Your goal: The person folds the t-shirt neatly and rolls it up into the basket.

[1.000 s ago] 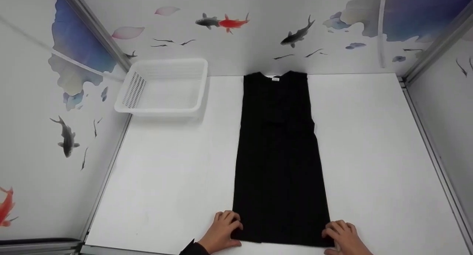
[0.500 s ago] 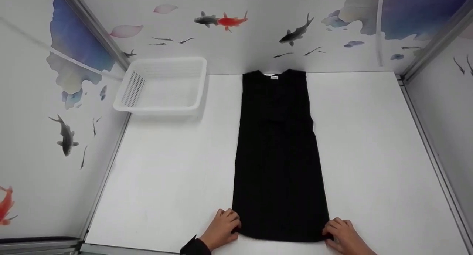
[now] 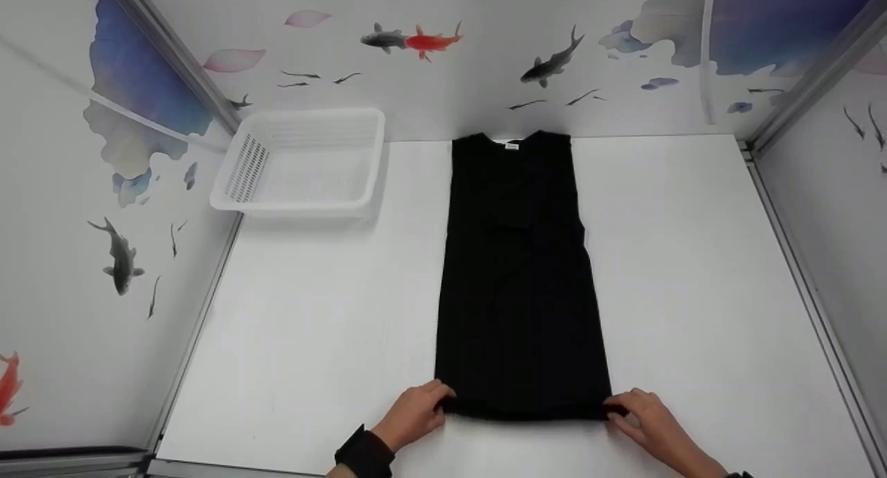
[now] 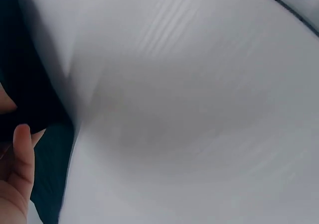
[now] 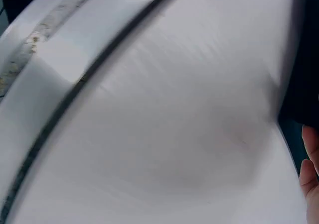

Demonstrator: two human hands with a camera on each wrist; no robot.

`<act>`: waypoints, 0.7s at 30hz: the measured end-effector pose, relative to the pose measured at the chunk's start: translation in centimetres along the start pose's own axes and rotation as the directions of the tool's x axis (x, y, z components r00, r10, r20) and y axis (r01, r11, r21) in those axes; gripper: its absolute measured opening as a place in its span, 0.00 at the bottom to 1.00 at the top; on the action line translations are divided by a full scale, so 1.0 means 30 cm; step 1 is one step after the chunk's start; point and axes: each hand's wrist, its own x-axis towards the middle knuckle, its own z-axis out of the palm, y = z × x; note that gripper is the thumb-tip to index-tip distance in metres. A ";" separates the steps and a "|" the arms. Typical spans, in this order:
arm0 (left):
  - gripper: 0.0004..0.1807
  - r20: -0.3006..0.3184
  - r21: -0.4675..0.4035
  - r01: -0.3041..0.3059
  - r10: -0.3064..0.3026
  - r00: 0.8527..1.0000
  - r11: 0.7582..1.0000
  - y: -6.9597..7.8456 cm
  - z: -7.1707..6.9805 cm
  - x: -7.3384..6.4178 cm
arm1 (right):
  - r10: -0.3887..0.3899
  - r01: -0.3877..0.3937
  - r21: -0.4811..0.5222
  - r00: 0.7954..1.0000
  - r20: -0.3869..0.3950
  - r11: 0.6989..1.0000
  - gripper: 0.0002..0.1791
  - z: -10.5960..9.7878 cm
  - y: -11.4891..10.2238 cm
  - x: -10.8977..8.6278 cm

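Left hand [image 3: 414,413] and right hand [image 3: 644,417] pinched the hem [image 3: 527,412], just drawn toward the neckline [image 3: 513,154] beyond them, so folding looked begun.

A smooth, white, flat-topped bench [image 3: 707,277] is carrying two things. A white, rectangular plastic basket with perforated sides [image 3: 298,207] is standing in its far left corner. A black, sleeveless fabric garment [image 3: 516,277] is lying lengthwise, apart from the basket and to its right — its neckline is reaching the far edge, and most of its length is resting flat.
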 end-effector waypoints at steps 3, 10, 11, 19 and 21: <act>0.17 -0.007 -0.074 0.000 -0.001 1.000 0.997 -0.012 -0.020 0.015 | -0.004 0.006 0.026 0.999 -0.043 1.000 0.14 -0.009 0.016 0.029; 0.08 -0.143 -0.151 0.007 -0.029 0.989 0.988 -0.049 -0.037 0.073 | 0.082 -0.081 0.015 0.989 -0.120 0.997 0.17 -0.011 0.034 0.095; 0.07 -0.157 -0.156 0.013 -0.038 0.987 0.988 -0.054 -0.037 0.081 | 0.110 -0.109 0.017 0.986 -0.121 0.994 0.17 -0.008 0.037 0.102; 0.08 -0.177 -0.195 0.109 -0.144 0.974 0.975 -0.089 -0.032 0.160 | 0.217 -0.207 0.080 0.964 -0.151 0.975 0.13 0.030 0.077 0.156; 0.08 -0.181 -0.207 0.131 -0.169 0.969 0.970 -0.101 -0.024 0.178 | 0.245 -0.237 0.068 0.957 -0.155 0.969 0.12 0.044 0.086 0.165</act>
